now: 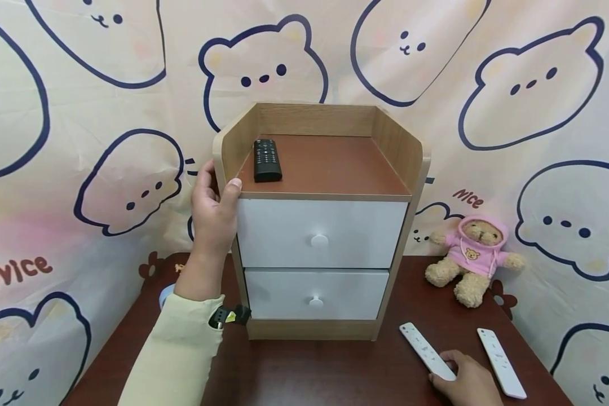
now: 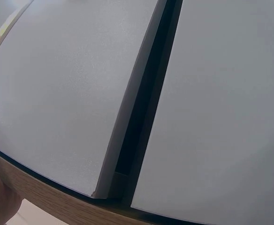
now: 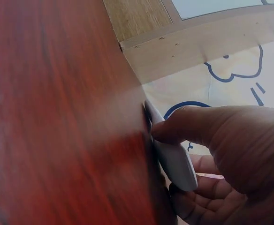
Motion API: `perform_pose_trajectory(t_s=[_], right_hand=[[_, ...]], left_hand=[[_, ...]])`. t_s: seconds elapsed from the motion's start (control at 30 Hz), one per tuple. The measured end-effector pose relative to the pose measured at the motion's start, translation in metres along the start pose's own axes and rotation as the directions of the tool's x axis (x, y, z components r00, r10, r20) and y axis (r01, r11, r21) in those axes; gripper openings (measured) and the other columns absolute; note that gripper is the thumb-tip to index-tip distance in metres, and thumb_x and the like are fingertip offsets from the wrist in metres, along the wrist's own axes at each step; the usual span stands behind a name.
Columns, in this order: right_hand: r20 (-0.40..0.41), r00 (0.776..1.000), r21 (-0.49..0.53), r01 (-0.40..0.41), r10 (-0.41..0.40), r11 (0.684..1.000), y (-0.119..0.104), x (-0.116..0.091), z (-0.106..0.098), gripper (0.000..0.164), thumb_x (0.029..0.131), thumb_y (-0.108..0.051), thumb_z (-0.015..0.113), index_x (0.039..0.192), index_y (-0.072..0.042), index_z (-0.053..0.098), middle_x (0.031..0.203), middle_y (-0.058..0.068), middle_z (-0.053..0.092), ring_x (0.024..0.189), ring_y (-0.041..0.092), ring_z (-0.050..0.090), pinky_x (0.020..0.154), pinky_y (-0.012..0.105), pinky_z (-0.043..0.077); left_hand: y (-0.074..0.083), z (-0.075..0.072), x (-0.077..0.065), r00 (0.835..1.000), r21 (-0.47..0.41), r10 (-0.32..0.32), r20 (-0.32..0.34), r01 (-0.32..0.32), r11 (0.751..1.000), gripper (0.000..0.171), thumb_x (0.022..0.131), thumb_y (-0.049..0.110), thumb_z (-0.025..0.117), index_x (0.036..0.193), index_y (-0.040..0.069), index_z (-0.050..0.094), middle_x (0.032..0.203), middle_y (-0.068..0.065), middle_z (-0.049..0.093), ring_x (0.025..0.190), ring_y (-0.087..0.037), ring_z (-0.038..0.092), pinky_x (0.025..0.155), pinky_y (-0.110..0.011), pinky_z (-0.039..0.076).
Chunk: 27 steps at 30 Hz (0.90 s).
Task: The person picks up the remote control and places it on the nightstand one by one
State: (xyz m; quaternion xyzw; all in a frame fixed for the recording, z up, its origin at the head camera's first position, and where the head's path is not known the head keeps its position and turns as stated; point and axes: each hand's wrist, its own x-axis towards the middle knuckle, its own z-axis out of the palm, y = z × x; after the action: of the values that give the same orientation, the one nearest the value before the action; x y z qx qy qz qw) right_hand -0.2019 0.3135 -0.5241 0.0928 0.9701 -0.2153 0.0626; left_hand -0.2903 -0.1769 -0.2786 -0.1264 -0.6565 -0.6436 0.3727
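A small wooden cabinet [image 1: 330, 330] with two white drawers stands on the table. My left hand [image 1: 214, 214] grips its left side panel near the top, with the thumb over the front edge. In the left wrist view, part of that hand [image 2: 0, 201] shows at the lower left beside the drawer fronts [image 2: 71, 93]. On the table to the right, my right hand [image 1: 468, 379] pinches the near end of a white remote control [image 1: 423, 348]. In the right wrist view, thumb and fingers hold this remote [image 3: 177, 166] by its edges, close to the tabletop.
A black remote control [image 1: 267, 160] lies on the cabinet's brown top. Another white remote control [image 1: 501, 363] lies right of my right hand. A teddy bear in a pink hoodie [image 1: 474, 254] sits behind them. Bear-patterned cloth [image 1: 563, 197] surrounds the dark red-brown table [image 1: 299, 372].
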Motion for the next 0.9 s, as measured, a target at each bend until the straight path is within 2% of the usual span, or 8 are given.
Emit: perform_pose_trajectory(t_s=[0.17, 0.53, 0.67, 0.83, 0.9], right_hand=[[-0.041, 0.999, 0.026, 0.004, -0.003, 1.000, 0.000, -0.002, 0.002, 0.064, 0.078, -0.053, 0.092, 0.113, -0.003, 0.073, 0.094, 0.001, 0.071, 0.082, 0.015, 0.063, 0.074, 0.040, 0.052], [-0.109, 0.994, 0.051, -0.009, 0.014, 0.999, -0.005, -0.006, -0.001, 0.063, 0.078, -0.054, 0.092, 0.113, -0.004, 0.076, 0.092, 0.000, 0.074, 0.082, 0.016, 0.068, 0.075, 0.045, 0.056], [-0.159, 0.987, 0.075, -0.004, 0.016, 0.997, -0.008, -0.009, -0.004, 0.062, 0.079, -0.053, 0.091, 0.113, -0.003, 0.077, 0.091, 0.001, 0.074, 0.080, 0.015, 0.067, 0.072, 0.042, 0.054], [-0.258, 0.962, 0.197, -0.038, 0.089, 0.980, -0.014, -0.018, -0.013, 0.063, 0.080, -0.053, 0.091, 0.118, -0.004, 0.077, 0.093, 0.002, 0.074, 0.080, 0.011, 0.064, 0.069, 0.031, 0.050], [-0.274, 0.953, 0.310, -0.037, 0.126, 0.950, -0.018, -0.023, -0.018, 0.064, 0.082, -0.051, 0.092, 0.123, -0.004, 0.076, 0.095, 0.001, 0.076, 0.080, 0.007, 0.063, 0.069, 0.026, 0.050]], left_hand=[[0.001, 0.000, 0.000, 1.000, -0.006, 0.000, 0.002, 0.000, 1.000, 0.054, 0.102, 0.024, 0.060, 0.156, 0.018, 0.052, 0.157, -0.002, 0.054, 0.144, -0.021, 0.050, 0.126, -0.059, 0.039], [0.001, 0.000, 0.000, 1.000, -0.010, 0.012, -0.004, -0.012, 1.000, 0.054, 0.103, 0.022, 0.060, 0.155, 0.017, 0.052, 0.156, -0.003, 0.055, 0.144, -0.021, 0.051, 0.126, -0.058, 0.039], [0.001, 0.000, 0.000, 1.000, -0.015, 0.009, 0.000, -0.009, 1.000, 0.054, 0.103, 0.023, 0.060, 0.155, 0.017, 0.052, 0.156, -0.003, 0.055, 0.143, -0.021, 0.050, 0.126, -0.058, 0.039], [0.001, -0.001, 0.000, 1.000, -0.015, 0.007, 0.004, -0.007, 1.000, 0.053, 0.103, 0.023, 0.060, 0.155, 0.018, 0.052, 0.155, -0.003, 0.055, 0.142, -0.021, 0.051, 0.125, -0.057, 0.040], [0.001, -0.001, 0.000, 1.000, -0.015, 0.005, 0.007, -0.005, 1.000, 0.053, 0.103, 0.023, 0.060, 0.155, 0.018, 0.052, 0.156, -0.003, 0.055, 0.142, -0.021, 0.050, 0.126, -0.058, 0.039]])
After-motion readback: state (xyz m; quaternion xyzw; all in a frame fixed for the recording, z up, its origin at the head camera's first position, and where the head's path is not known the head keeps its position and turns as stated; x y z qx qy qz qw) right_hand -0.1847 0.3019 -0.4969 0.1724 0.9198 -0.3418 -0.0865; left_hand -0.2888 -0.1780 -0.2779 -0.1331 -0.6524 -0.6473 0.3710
